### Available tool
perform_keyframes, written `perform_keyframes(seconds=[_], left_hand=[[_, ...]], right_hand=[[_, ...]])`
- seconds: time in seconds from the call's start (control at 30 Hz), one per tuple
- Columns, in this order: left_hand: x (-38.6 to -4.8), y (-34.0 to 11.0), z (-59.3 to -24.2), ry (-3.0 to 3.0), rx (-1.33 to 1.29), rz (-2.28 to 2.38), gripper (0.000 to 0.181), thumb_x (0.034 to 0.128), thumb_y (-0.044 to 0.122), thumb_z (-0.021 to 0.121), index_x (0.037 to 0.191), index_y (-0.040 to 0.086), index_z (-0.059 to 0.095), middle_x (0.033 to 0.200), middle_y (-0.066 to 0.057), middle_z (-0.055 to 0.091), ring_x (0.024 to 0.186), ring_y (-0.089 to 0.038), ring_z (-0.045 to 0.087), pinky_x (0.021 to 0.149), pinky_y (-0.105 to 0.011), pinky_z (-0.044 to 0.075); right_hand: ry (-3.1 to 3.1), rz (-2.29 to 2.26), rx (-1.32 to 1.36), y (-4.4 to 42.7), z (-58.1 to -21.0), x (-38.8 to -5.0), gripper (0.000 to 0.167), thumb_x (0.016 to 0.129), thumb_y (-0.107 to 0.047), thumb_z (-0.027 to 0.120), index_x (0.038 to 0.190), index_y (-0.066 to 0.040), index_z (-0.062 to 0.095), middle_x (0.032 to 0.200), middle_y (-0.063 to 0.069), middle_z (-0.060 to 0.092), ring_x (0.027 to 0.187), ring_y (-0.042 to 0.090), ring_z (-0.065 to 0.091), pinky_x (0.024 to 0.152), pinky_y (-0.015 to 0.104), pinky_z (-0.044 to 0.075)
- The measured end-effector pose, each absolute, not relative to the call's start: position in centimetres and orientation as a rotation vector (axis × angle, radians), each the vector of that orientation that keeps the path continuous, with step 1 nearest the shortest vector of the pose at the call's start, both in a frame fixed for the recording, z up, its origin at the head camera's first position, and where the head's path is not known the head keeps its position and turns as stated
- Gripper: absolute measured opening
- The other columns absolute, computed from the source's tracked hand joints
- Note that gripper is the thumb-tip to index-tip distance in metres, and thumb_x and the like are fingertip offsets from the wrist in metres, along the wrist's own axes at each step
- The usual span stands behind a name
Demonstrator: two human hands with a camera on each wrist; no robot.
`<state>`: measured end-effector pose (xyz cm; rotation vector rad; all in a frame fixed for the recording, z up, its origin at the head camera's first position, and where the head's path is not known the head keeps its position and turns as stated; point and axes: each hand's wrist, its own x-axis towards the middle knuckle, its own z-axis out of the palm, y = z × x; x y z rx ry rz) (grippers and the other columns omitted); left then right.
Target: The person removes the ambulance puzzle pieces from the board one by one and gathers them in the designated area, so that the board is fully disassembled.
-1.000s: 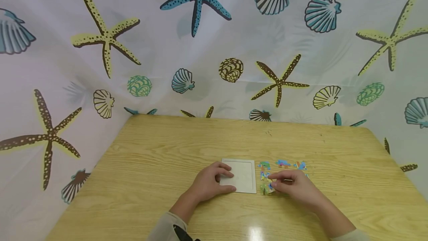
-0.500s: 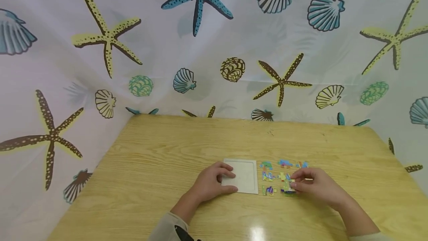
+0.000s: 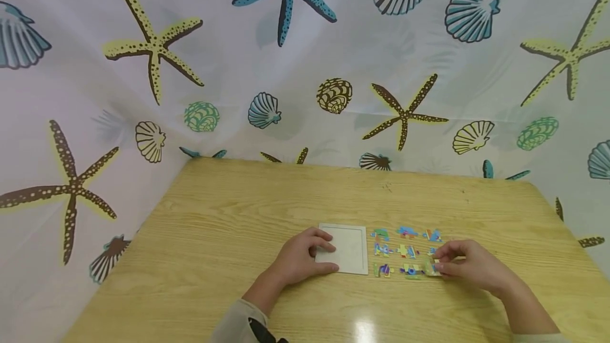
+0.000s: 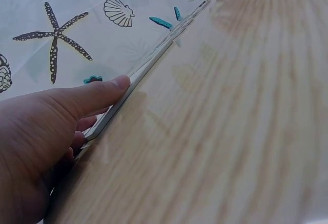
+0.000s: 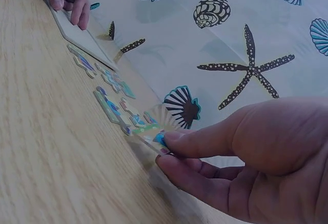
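Observation:
My left hand (image 3: 303,255) rests at the left side of a flat white square puzzle tray (image 3: 350,250), its thumb and fingertips on the tray's surface and edge. The tray's raised rim shows on the right. With thumb and forefinger, my right hand (image 3: 476,266) pinches a colourful jigsaw piece (image 5: 160,141), tilted up at the lower right corner of the laid-out pieces. Beside it lie a blue and yellow jigsaw piece (image 3: 411,270) and a purple one (image 3: 383,269). The right fingers partly cover a piece (image 3: 432,251) in the middle row.
Several more jigsaw pieces lie apart in rows right of the tray, including a green one (image 3: 380,234), a blue one (image 3: 407,232) and an orange-blue one (image 3: 432,235). A wooden table (image 3: 248,210) bears everything. A sea-patterned curtain (image 3: 295,68) hangs behind it.
My right hand has moved rightward along the bottom row, away from the purple piece, past the blue and yellow piece, to the rightmost one. The left hand stays on the tray.

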<state>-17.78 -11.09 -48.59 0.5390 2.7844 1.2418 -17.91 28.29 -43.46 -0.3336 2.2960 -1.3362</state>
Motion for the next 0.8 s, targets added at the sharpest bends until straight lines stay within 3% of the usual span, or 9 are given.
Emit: perform_keyframes(seconds=[0.27,0.53,0.8], left_hand=[[-17.7,-11.1,-48.8,2.782,0.538,1.253,0.034,0.0749,0.043,0.087,0.102,0.023,0.077,0.122,0.009,0.064,0.080,-0.006,0.049,0.071,-0.022,0.042],[-17.7,-11.3,-48.7,2.787,0.529,1.258,0.034,0.0746,0.042,0.087,0.100,0.023,0.078,0.121,0.009,0.064,0.080,-0.007,0.049,0.070,-0.022,0.042],[-17.7,-11.4,-49.0,2.730,0.506,1.354,0.033,0.0784,0.043,0.084,0.102,0.021,0.078,0.122,0.007,0.064,0.083,-0.008,0.052,0.073,-0.022,0.045]], right_hand=[[2.356,-1.263,-0.336,29.4,-43.6,-17.7,0.029,0.092,-0.015,0.072,0.108,0.007,0.066,0.093,0.009,0.062,0.081,0.013,0.062,0.073,0.026,0.058],[2.544,-1.121,-0.279,29.5,-43.8,-17.9,0.027,0.085,-0.020,0.078,0.101,0.000,0.070,0.087,0.006,0.066,0.075,0.014,0.058,0.067,0.024,0.049],[2.317,-1.359,-0.286,30.3,-44.5,-18.6,0.043,0.094,-0.026,0.070,0.123,0.006,0.063,0.108,0.008,0.072,0.092,0.013,0.068,0.079,0.029,0.056]])
